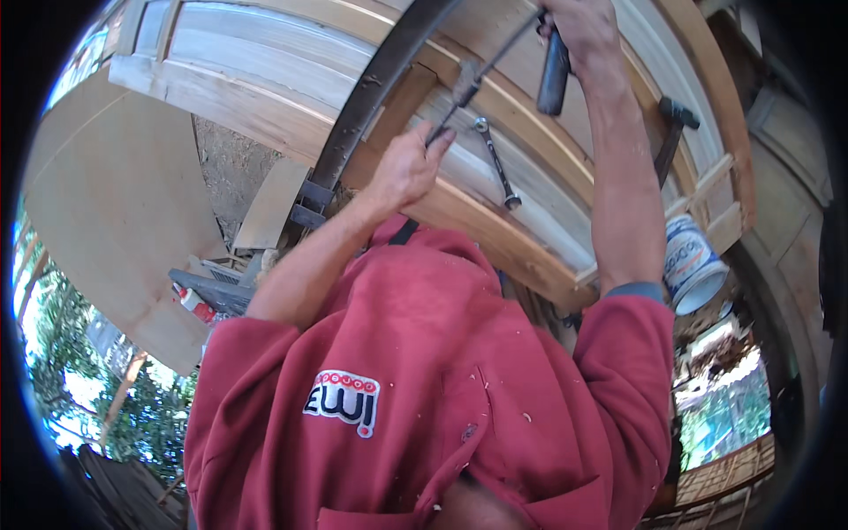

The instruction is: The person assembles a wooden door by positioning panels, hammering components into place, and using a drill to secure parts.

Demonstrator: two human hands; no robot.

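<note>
Left hand (pixel 408 168) pinching chisel (pixel 464 97), right hand (pixel 579 31) gripping hammer (pixel 554 75); spanner (pixel 496 163), mallet (pixel 673 128) nearby.

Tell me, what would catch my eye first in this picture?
First the big red sweatshirt, flecked with wood chips, filling the lower middle. Above it two bare arms reach up to a pale wooden door frame: the left hand pinches the end of a thin metal rod, and the right hand grips a dark handle near the top edge. A wrench lies on the wood between them, and a white bucket sits at the right.
</note>
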